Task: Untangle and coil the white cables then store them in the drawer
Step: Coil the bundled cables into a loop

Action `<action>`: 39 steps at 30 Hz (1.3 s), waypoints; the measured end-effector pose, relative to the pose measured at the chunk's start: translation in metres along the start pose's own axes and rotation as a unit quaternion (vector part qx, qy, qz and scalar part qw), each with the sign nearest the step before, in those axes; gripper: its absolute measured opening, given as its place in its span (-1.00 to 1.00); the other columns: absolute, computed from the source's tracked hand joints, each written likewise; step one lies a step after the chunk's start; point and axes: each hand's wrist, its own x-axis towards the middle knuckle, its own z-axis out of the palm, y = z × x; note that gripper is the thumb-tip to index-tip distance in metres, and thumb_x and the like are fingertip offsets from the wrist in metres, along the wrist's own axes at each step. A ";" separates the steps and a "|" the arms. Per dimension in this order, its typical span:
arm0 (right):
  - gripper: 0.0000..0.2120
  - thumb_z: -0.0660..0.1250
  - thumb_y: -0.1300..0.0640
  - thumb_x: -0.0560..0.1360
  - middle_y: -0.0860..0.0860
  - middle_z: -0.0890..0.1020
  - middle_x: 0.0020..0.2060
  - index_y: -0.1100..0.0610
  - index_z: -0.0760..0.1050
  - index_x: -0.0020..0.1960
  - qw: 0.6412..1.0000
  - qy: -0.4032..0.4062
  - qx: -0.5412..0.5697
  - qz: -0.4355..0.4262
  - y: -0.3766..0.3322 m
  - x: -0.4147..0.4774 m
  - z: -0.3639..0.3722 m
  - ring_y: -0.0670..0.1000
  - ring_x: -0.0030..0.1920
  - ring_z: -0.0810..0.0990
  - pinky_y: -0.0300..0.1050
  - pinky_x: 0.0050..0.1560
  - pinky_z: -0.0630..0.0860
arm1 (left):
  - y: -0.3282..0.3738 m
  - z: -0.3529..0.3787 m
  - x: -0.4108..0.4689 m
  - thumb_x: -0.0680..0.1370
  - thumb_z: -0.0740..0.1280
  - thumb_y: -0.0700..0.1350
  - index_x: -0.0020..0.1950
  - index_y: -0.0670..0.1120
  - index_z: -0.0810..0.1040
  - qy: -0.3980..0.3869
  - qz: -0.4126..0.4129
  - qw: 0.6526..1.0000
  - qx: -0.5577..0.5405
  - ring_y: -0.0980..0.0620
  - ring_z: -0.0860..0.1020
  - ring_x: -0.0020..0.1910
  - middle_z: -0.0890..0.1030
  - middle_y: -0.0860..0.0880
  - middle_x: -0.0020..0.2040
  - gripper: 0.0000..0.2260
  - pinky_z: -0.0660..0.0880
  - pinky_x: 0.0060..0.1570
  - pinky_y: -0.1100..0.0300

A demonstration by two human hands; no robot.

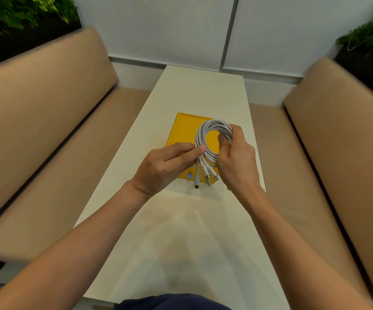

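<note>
Above the shallow yellow plastic drawer (184, 128) on the long white worktop (203, 90), the coiled bundle of white cables (213, 125) is held up in both hands. The left hand (165, 166) pinches its lower-left strands, and the right hand's (239, 166) fingers (222, 138) curl round its right side. Light, limp and springy, the loops would probably spill unless gripped across every strand near the dangling plug ends (203, 175). Beige padded benches (46, 113) flank the worktop, and only the hands seem to lie between coil and drawer.
</note>
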 end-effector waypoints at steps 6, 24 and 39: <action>-0.83 0.14 0.06 0.71 -0.10 0.51 -0.26 0.04 0.42 0.26 1.000 0.004 -0.005 -0.005 0.000 -0.002 0.001 -0.02 -0.29 0.48 -0.10 -0.36 0.28 | -0.001 -0.002 0.002 0.59 0.44 -0.29 0.30 -0.25 0.63 0.013 0.039 0.999 0.016 -0.14 0.67 -0.14 0.68 -0.21 -0.03 -0.73 0.65 -0.22 0.00; -0.49 0.45 0.16 0.51 -0.07 0.52 -0.04 0.06 0.35 0.40 0.995 -0.054 -0.076 -0.027 0.001 -0.010 -0.005 0.12 -0.03 0.53 0.01 -0.11 0.45 | 0.016 -0.012 0.018 0.71 0.20 -0.16 0.32 -0.24 0.62 -0.077 -0.057 0.993 -0.063 -0.08 0.51 -0.05 0.47 -0.14 0.11 -0.70 0.55 -0.10 0.08; -0.72 0.14 0.22 0.67 -0.13 0.54 -0.22 0.02 0.43 0.33 0.996 -0.083 0.019 -0.036 -0.002 -0.004 -0.012 -0.14 -0.27 0.51 -0.26 -0.33 0.33 | 0.016 -0.018 0.027 0.59 0.45 -0.25 0.14 -0.13 0.62 -0.018 -0.130 0.990 -0.049 -0.05 0.65 -0.17 0.70 -0.08 -0.07 -0.85 0.60 -0.18 0.04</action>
